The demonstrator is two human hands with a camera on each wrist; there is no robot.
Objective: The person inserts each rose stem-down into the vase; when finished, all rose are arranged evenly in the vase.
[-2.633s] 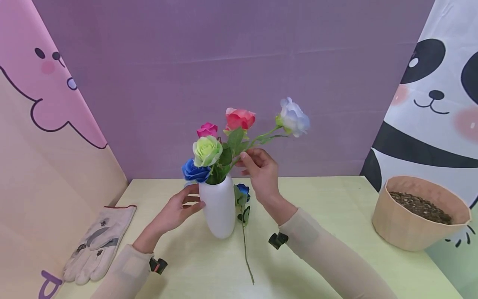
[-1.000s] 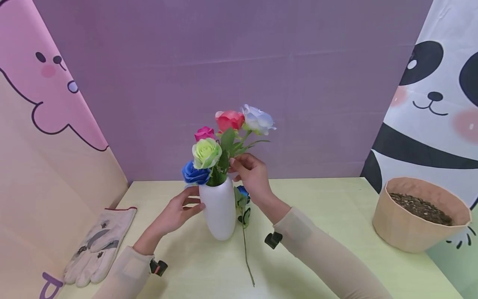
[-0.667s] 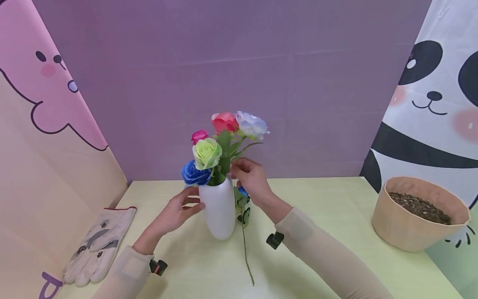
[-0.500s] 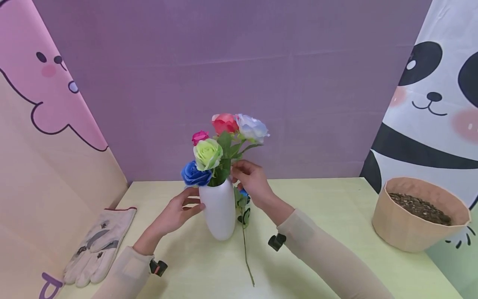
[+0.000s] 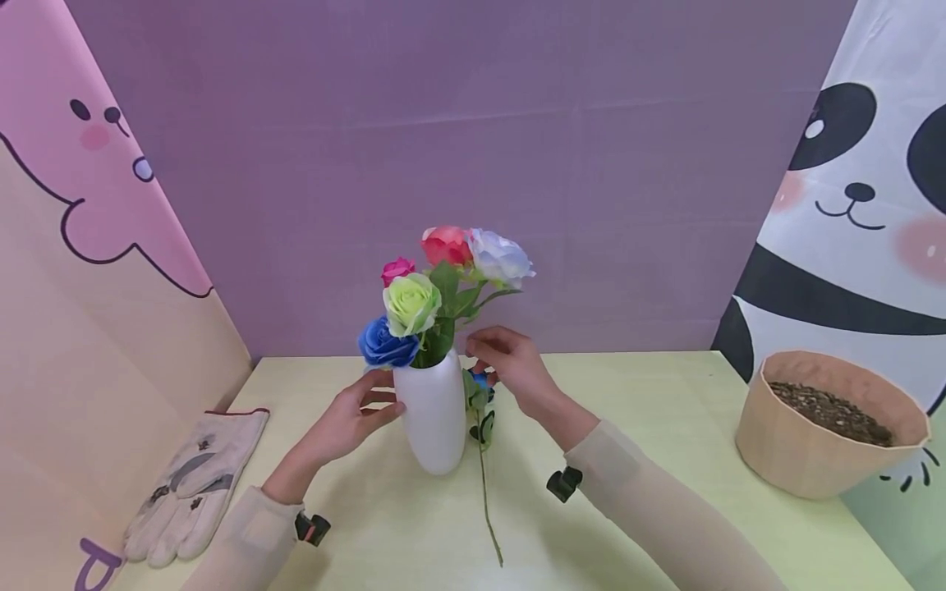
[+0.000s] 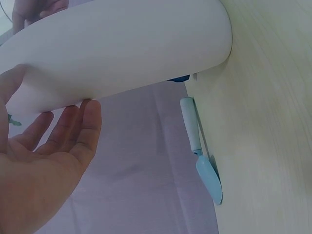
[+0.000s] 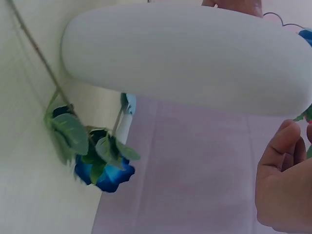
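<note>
A white vase (image 5: 430, 419) stands upright on the table, gripped at its left side by my left hand (image 5: 343, 420); in the left wrist view the thumb and fingertips are against it. From its mouth rise a blue rose (image 5: 388, 342), a pale green rose (image 5: 411, 304), a magenta rose (image 5: 398, 269), a coral flower (image 5: 447, 245) and a pale blue flower (image 5: 500, 255). Just right of the mouth, my right hand (image 5: 521, 373) is loosely bent and holds nothing, its fingertips close to the rim. Another blue flower (image 7: 105, 173) lies on the table right of the vase.
A light blue trowel (image 6: 207, 175) lies beyond the vase, near the table's far edge. Folded work gloves (image 5: 199, 484) are at the left. On the right stands a tan planter (image 5: 798, 460) with soil. A purple backdrop (image 5: 473, 107) rises behind.
The pale blue flower has moved left and down, coming to stand beside the coral one. My right hand has let go of its stem and drawn back slightly. My left hand keeps its grip.
</note>
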